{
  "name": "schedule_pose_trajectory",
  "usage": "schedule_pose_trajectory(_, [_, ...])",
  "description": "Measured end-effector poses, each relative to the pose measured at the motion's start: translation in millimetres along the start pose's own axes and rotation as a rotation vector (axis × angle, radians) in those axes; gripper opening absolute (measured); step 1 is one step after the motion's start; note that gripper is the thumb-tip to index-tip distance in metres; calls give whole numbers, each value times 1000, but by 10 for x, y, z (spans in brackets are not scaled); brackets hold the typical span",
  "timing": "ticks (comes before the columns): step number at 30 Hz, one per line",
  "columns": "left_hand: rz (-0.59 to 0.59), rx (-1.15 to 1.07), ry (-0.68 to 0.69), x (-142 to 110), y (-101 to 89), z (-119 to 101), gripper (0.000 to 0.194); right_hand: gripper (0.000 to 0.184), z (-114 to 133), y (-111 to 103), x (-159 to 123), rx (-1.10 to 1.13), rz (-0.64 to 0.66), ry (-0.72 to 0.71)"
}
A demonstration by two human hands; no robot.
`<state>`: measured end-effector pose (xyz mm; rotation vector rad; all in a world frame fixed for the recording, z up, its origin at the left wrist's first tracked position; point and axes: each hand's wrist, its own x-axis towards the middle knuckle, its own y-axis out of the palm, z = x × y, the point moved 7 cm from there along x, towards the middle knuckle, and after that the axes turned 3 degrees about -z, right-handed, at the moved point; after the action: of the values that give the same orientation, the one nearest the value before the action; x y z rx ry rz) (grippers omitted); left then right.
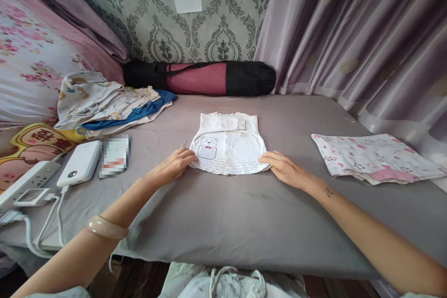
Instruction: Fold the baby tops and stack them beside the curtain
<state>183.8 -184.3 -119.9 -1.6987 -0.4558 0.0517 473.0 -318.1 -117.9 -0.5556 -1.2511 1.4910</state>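
Note:
A small white shirt (228, 146) with a printed bear and lines of lettering lies flat in the middle of the grey sheet (223, 223). Its sleeves are folded inward across the upper part. My left hand (179, 160) pinches the lower left corner of the hem. At the lower right corner, my right hand (279, 165) grips the hem in the same way. Both hands rest low, close to the sheet.
Folded patterned cloth (377, 156) lies on the right. On the left are a pile of clothes (108, 102), a white power bank (79, 163), a power strip (28, 186) with cables and a blurred-out packet (114, 156). A black-and-pink rolled bag (199, 78) lies along the wall.

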Motion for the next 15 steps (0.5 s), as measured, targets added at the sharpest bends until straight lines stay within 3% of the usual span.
schedule_pose_trajectory(8, [-58, -98, -54, 120, 20, 136, 33, 38, 0, 12, 177, -47, -28, -13])
schedule_pose_trajectory(15, [-272, -178, -253, 287, -123, 325, 36, 45, -174, -107, 400, 6, -191, 30])
